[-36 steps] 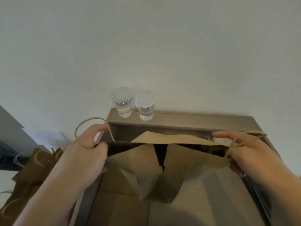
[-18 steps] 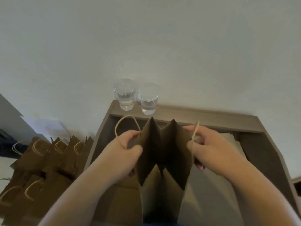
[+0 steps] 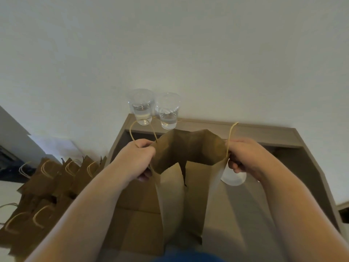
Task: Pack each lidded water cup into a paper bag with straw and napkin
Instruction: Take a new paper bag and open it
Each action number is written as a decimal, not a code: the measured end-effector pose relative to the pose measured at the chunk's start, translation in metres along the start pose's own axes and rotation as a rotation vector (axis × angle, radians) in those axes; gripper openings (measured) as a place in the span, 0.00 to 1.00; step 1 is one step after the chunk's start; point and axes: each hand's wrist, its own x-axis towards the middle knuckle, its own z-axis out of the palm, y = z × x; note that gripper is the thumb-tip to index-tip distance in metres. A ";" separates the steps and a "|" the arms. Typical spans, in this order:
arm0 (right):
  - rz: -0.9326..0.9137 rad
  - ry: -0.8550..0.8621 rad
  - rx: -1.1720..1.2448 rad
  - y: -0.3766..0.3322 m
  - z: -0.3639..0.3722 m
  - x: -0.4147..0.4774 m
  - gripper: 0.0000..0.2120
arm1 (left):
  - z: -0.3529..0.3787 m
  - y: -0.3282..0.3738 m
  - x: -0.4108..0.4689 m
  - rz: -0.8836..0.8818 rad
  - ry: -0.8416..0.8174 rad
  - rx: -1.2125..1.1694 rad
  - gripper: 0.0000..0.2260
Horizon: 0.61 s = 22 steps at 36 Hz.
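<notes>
A brown paper bag hangs upright in front of me with its mouth spread open. My left hand grips its left rim by the twine handle, and my right hand grips the right rim and handle. Two clear lidded cups of water stand side by side on the back ledge of the desk, beyond the bag. A white round object, partly hidden by the bag and my right hand, lies on the desk.
The brown desk has a raised back ledge against a white wall. Several brown paper bags with twine handles stand packed together on the floor to the left. A flat brown sheet lies on the desk under the bag.
The bag's mouth has been pulled from folded and narrow to wide open. My hands have moved apart again, and the white round object on the desk has come into view.
</notes>
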 end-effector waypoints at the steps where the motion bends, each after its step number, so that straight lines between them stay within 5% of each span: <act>1: 0.000 0.005 0.007 0.001 -0.002 0.001 0.10 | 0.000 0.000 0.000 -0.001 0.001 0.000 0.16; 15: -0.056 -0.061 0.023 0.000 -0.010 -0.007 0.08 | 0.006 0.006 -0.001 0.032 0.029 0.045 0.16; 22: -0.232 -0.413 -0.272 -0.018 -0.021 -0.029 0.16 | 0.012 -0.001 -0.018 0.151 0.022 0.128 0.12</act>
